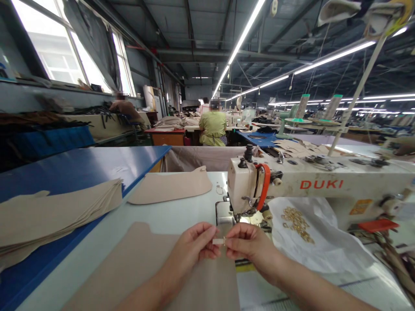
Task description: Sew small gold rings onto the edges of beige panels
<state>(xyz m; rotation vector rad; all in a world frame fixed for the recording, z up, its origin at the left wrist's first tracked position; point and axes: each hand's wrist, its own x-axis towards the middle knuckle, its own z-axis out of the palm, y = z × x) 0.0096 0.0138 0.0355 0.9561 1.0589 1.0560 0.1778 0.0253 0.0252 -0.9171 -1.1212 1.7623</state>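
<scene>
My left hand (pixel 194 246) and my right hand (pixel 249 244) meet in front of the sewing machine (pixel 311 183), fingers pinched together. Between the fingertips they hold a small pale strip (pixel 219 241). Both hands hover over a large beige fabric panel (pixel 136 263) lying flat on the table. The machine's needle area (pixel 241 211) is just beyond the fingertips.
A stack of beige cut pieces (pixel 55 216) lies on the blue board at left. Another beige piece (pixel 171 185) lies farther back. Gold metal rings (pixel 296 222) rest on white plastic under the machine arm. Seated people work at tables behind.
</scene>
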